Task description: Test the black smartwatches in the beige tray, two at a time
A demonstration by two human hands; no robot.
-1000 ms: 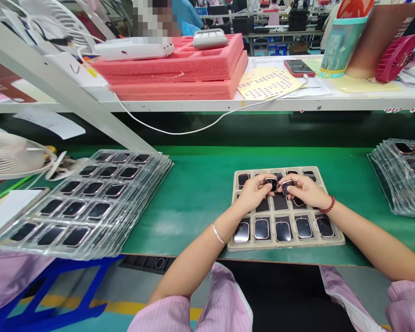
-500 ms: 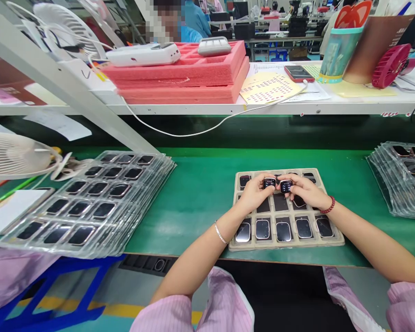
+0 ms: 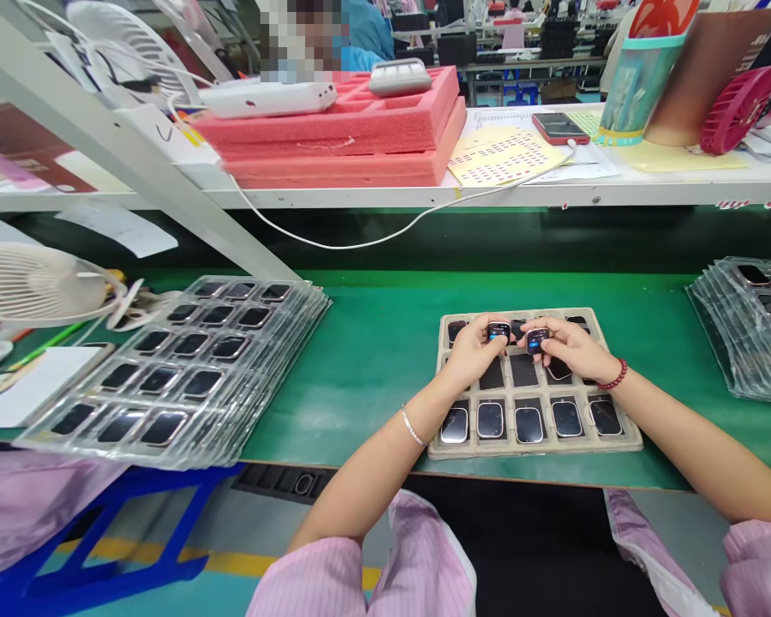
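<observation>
My left hand (image 3: 474, 353) is closed on a smartwatch case (image 3: 499, 331) with a lit screen. In my right hand (image 3: 566, 347) is a second smartwatch case (image 3: 537, 340), its screen also lit, the thumb resting at its lower edge. Both are strapless and held side by side above a beige compartment tray (image 3: 475, 451). Along the tray's front row lie several dark-screened watch cases (image 3: 528, 424). A compartment (image 3: 523, 371) in the middle row shows only its dark bottom. My hands and wrists hide parts of the back and middle rows.
Left on the green bench (image 3: 360, 343) is a stack of clear trays (image 3: 186, 368) with watch cases; another clear stack (image 3: 738, 334) stands at the right. A white fan (image 3: 35, 283) is at far left. Overhead, a shelf (image 3: 385, 199) carries pink foam trays (image 3: 334, 163) and a dangling white cable (image 3: 360, 247).
Blue spots now show on the two watch screens. The right-hand watch has tilted slightly and moved a little away from the left one. The whole view has shifted slightly.
</observation>
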